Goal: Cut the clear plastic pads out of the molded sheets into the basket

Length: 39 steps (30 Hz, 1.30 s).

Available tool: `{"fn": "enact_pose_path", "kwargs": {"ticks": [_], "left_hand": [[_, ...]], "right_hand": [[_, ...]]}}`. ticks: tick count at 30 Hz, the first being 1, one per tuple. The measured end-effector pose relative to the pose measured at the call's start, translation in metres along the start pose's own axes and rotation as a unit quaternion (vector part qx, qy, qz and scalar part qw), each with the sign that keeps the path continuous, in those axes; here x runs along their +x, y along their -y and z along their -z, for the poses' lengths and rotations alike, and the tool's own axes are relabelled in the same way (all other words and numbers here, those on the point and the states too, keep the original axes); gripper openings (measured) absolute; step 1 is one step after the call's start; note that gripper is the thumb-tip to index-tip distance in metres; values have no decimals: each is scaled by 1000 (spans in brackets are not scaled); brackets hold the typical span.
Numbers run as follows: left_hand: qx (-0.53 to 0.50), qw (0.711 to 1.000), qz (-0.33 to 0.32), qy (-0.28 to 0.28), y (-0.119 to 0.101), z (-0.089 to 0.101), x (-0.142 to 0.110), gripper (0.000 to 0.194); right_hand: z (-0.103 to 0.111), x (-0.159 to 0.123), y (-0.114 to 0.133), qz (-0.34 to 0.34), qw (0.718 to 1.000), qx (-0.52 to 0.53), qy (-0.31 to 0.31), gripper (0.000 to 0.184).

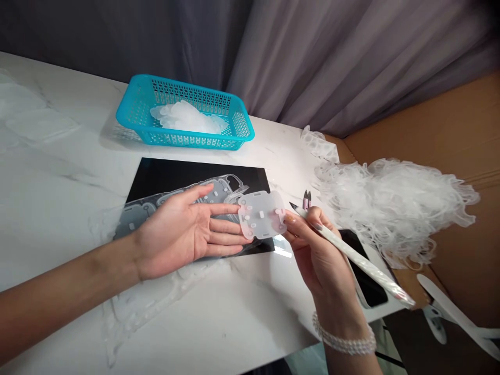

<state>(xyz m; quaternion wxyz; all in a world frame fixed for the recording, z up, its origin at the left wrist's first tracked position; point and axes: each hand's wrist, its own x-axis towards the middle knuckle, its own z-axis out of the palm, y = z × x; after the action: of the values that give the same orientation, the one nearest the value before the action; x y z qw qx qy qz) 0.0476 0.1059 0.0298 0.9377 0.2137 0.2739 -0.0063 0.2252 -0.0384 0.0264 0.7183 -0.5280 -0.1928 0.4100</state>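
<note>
A small translucent plastic-like piece (262,216), with notched edges and several small raised marks, is held above a black board (175,171). My right hand (322,255) pinches the piece's right edge between its fingers. It also holds a pen-shaped tool (363,259) with a pearly white handle and a dark pointed tip. My left hand (183,229) is palm up with its fingers stretched out, fingertips at the piece's left edge. Under the left hand, a clear sheet (215,195) with similar pieces in it lies on the board, partly hidden.
A blue basket (191,141) holding whitish pieces stands behind the board. At right are a heap of clear scraps (394,200) by a cardboard wall (422,117), small snips (307,199) and a phone (371,284). Clear offcuts (156,302) lie in front; translucent sheets (35,117) lie far left.
</note>
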Motion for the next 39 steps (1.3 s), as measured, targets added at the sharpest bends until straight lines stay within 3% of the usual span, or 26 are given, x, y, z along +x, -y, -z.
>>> {"fn": "enact_pose_path", "kwargs": {"ticks": [14,18,22,24,28,30,32,34,35,37,39], "left_hand": [[10,1000,-5,12,1,1,-1,81],[-11,1000,-8,-24,6,0,0,74],[-34,999,2,-2,9,-4,1,71],[-39,999,-3,11,8,-5,1,70],[-37,999,-12,12,9,-6,1,70],[-12,999,-36,-4,10,-6,1,65],[62,991,-109,-43,6,-6,1,53],[189,940,-262,-109,-10,-3,1,45],[267,886,-350,-146,-22,-1,1,44],[421,730,-497,-208,-54,5,3,44],[553,589,-538,-241,-87,13,8,50]], "right_hand": [[-1,0,2,0,1000,2,-23,46],[-9,-13,0,80,990,-102,-49,43],[-19,-29,-3,66,975,-208,26,39],[-20,-30,-3,83,980,-176,41,32],[-9,-21,-1,134,985,-112,-8,34],[-1,-14,-1,118,985,-125,-31,31],[6,-10,-4,90,983,-155,-45,27],[10,-8,-6,67,978,-191,-48,29],[11,-8,-8,62,974,-215,-45,31],[10,-8,-10,71,957,-279,-29,33],[10,-7,-14,106,928,-358,15,34]]}}
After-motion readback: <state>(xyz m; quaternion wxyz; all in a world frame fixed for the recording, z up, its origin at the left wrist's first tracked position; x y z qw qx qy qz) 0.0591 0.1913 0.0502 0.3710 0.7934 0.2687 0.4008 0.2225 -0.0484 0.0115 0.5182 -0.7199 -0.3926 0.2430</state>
